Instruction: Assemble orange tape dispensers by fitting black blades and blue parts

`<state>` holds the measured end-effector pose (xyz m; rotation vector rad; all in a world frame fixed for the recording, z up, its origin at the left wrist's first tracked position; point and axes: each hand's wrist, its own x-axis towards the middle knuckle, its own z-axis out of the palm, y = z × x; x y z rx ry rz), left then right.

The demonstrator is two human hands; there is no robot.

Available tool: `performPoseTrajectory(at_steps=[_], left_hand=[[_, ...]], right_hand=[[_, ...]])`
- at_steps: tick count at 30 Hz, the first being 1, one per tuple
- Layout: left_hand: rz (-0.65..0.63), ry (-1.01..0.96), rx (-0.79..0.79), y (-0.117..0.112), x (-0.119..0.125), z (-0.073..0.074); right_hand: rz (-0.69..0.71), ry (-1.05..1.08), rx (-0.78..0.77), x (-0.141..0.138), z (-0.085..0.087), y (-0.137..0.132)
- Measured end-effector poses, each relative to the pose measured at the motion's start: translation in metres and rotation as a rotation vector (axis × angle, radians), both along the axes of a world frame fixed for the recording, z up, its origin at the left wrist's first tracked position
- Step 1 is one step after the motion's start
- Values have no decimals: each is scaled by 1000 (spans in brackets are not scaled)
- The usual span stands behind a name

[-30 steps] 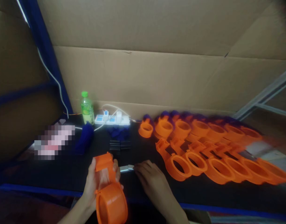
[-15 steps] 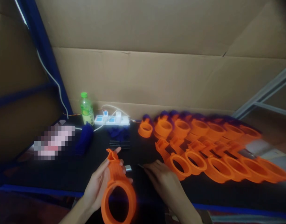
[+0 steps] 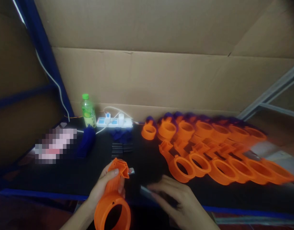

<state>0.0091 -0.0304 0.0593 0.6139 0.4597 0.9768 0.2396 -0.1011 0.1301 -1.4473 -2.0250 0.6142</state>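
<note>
My left hand [image 3: 99,188] is closed round the arm of an orange plastic ring part [image 3: 113,185], its thumb on top. The part's large ring [image 3: 97,214] points down toward me and its boxy end points away. In my right hand [image 3: 175,198], thumb and fingers pinch a thin, flat grey strip [image 3: 146,191], blurred by motion; its kind cannot be made out. The strip's tip is apart from the orange part. A small silver piece [image 3: 132,171] shows just beside the boxy end, partly hidden behind it.
Several more orange ring parts [image 3: 223,172] stand in rows on the black table at right. Short black strips [image 3: 117,150], a dark blue bundle [image 3: 87,140], a green-capped bottle [image 3: 88,111] and a white power strip [image 3: 102,122] are farther back. Cardboard [image 3: 147,76] walls the rear.
My left hand has tilted the orange part, so its boxy end now faces up and right and its ring sits further left. My right hand has drawn slightly back, lifting the grey strip.
</note>
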Motion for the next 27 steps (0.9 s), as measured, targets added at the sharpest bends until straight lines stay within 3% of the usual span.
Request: performPoseTrajectory(at_steps=[5,10,21,27], left_hand=[[14,66,41,-1,3,2],[-24,132,53,-4,5,4],[-60,134,166,-2,6,-9],[-128,201,225,-2,4,-8]], right_hand=[[-115,115,166,-6,6,-6],[-210,195,178,-9,5,-8],[-213,203,226,-23,-4,-2],[-162,192,209,-19,-3,-1]])
